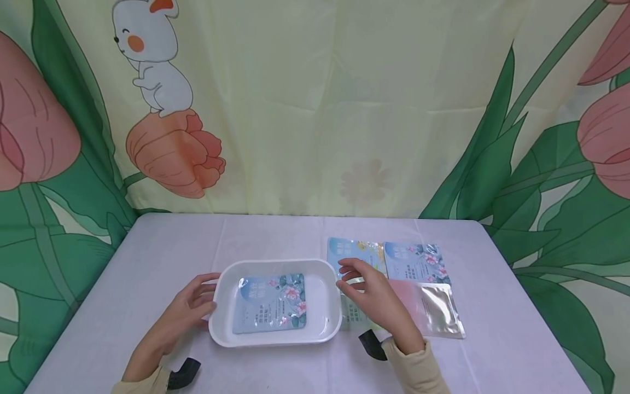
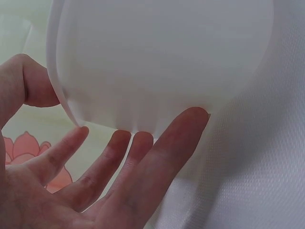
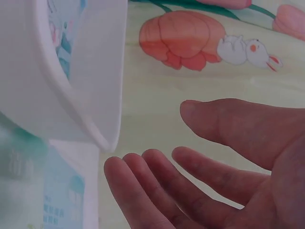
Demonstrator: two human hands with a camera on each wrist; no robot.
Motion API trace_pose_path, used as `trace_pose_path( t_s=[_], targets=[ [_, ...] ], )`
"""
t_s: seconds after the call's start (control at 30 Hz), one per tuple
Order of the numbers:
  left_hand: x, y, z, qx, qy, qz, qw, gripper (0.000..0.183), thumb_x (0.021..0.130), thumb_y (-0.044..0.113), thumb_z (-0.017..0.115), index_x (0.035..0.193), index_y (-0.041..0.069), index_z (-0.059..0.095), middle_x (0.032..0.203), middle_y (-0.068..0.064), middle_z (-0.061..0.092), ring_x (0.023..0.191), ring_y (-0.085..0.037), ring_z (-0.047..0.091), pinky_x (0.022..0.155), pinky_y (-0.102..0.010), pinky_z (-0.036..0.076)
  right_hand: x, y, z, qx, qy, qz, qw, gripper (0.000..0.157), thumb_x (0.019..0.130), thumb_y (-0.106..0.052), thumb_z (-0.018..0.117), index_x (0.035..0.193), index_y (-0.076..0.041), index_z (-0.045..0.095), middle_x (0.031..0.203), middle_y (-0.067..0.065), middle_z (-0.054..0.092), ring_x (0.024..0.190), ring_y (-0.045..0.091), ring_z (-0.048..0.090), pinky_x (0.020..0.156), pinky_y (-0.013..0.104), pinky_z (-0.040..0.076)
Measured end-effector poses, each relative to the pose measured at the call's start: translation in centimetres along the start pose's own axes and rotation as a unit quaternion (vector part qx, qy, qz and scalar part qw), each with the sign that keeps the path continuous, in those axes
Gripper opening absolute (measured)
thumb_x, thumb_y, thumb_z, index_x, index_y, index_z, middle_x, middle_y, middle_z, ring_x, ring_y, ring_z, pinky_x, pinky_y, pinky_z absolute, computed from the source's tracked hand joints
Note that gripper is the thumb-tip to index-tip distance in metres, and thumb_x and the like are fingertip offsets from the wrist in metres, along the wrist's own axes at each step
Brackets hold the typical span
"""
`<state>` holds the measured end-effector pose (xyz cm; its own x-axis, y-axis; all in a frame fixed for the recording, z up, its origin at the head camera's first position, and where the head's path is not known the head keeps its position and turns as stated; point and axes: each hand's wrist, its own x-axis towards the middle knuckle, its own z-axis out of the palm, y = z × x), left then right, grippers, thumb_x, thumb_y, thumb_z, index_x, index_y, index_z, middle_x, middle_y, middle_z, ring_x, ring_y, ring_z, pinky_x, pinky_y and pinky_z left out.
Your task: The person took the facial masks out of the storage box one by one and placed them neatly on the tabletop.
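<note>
A white tray [image 1: 322, 306] stands on the table with one blue sachet [image 1: 269, 303], printed with pink flowers, lying in it. At the tray's left end, my left hand [image 1: 189, 306] grips it: in the left wrist view several fingertips touch the outer wall, and the thumb reaches the rim, its tip hidden behind it. Just off the tray's right end, my right hand [image 1: 369, 295] hovers over other packets with loosely bent fingers. The right wrist view shows a gap between its fingertips and the tray, and nothing in the hand.
Right of the tray lie a blue sachet with yellow [image 1: 354, 249], a flowered blue sachet [image 1: 410, 260], a greenish sachet [image 1: 351, 314] partly hidden by the hand, and a pink and silver packet [image 1: 438, 309]. A printed curtain [image 1: 315, 109] hangs behind the white-covered table [image 1: 275, 235].
</note>
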<state>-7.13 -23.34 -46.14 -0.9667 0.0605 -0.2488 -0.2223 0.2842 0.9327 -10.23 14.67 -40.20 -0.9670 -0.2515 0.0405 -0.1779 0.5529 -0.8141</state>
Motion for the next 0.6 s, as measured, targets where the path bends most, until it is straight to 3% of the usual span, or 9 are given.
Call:
trace_pose_path(
  t_s=[0.27,0.6],
  targets=[
    [-0.1,0.1,0.0,0.000,-0.001,-0.002,1.0000,0.066,0.092,0.013,0.065,0.150,0.017,0.032,0.148,-0.025,0.044,0.128,-0.042,0.053,0.075,-0.044,0.061,0.1,-0.8,1.5,-0.015,-0.032,-0.004,0.999,0.044,0.091,-0.009,0.069,0.132,-0.003,0.055,0.118,0.013,0.064,0.105,0.023,0.065,0.091,0.041,0.056],
    [0.0,0.1,0.0,-0.001,0.000,0.001,1.0000,0.065,0.092,0.012,0.064,0.150,0.017,0.033,0.148,-0.025,0.044,0.129,-0.042,0.052,0.075,-0.044,0.061,0.4,-1.5,3.1,-0.025,-0.053,-0.040,0.997,0.042,0.091,-0.010,0.069,0.130,-0.001,0.055,0.117,0.016,0.063,0.103,0.027,0.065,0.088,0.041,0.057]
  ],
)
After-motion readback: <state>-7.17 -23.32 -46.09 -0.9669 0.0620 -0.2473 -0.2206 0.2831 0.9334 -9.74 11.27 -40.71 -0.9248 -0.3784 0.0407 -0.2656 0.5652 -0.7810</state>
